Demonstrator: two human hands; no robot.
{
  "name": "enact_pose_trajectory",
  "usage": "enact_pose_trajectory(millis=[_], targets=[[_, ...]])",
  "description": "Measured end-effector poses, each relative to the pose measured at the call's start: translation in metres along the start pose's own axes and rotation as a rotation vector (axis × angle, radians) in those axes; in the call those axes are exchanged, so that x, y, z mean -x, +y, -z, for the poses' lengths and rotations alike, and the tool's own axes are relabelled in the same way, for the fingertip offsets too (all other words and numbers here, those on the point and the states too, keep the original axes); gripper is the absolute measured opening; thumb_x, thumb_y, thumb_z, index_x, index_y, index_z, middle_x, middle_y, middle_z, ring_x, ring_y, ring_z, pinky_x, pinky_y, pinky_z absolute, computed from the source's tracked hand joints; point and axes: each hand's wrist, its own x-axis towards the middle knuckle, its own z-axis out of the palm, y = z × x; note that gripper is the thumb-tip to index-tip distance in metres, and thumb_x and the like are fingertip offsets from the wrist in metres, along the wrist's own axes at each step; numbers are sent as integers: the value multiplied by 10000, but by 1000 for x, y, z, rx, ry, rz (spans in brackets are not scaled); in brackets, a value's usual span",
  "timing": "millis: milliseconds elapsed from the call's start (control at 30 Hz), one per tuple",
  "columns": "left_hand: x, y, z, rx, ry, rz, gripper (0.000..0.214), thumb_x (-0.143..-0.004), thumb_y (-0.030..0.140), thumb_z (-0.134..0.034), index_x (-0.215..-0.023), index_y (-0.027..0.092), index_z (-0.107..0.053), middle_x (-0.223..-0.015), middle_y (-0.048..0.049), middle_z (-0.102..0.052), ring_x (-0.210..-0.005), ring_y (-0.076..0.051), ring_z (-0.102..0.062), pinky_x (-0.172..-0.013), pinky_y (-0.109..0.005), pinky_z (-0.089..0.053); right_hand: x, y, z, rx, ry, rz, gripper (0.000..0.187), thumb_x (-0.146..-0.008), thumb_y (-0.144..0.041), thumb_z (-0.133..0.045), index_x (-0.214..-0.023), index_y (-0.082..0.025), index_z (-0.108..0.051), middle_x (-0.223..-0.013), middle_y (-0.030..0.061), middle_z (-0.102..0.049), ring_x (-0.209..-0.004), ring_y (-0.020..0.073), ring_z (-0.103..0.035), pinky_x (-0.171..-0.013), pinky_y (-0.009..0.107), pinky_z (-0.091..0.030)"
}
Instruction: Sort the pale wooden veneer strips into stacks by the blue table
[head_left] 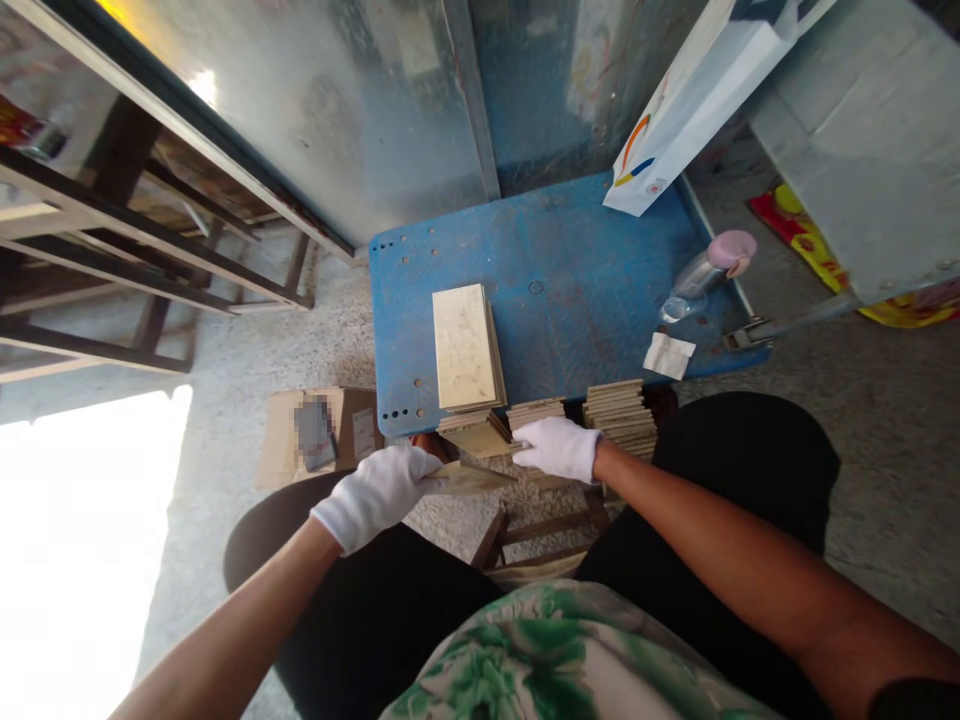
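Observation:
My left hand (382, 490), in a white glove, grips one end of a thin pale rectangular panel (471, 479), held nearly edge-on above my lap. My right hand (559, 447), gloved too, has its fingers bent together at the front of a middle stack of panels (536, 408); what lies between the fingertips is hidden. Just left of those fingertips, another panel (478, 438) leans with its face showing. Farther right stands a taller stack of panels (621, 415). On the blue table (570, 300) lies a neat pile of the same panels (463, 345).
A white paper bag (637, 180), a bottle with a pink lid (720, 260), a clear cup (679, 303) and a folded tissue (669, 355) are on the table's right side. A cardboard box (352, 420) with a blurred object on it sits left. A wooden stool (551, 530) stands between my legs.

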Motion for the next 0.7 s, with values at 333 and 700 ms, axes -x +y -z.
enact_pose_trajectory(millis=[333, 700], targets=[[-62, 8, -58, -324, -255, -89, 231, -815, 295, -606, -974, 168, -714, -992, -129, -714, -934, -263, -669, -855, -326, -486, -5, 8, 5, -50, 133, -79, 281, -895, -409, -522, -848, -177, -673, -785, 55, -702, -713, 167, -615, -596, 260, -310], [-106, 4, -110, -237, -215, 16, 293, -893, 338, -498, -1029, 199, -717, -1038, -127, -710, -1003, -254, -661, -887, -321, -485, -7, 8, 5, -67, 126, -107, 268, -900, -400, -528, -856, -175, -668, -800, 59, -707, -729, 175, -624, -601, 268, -312]])
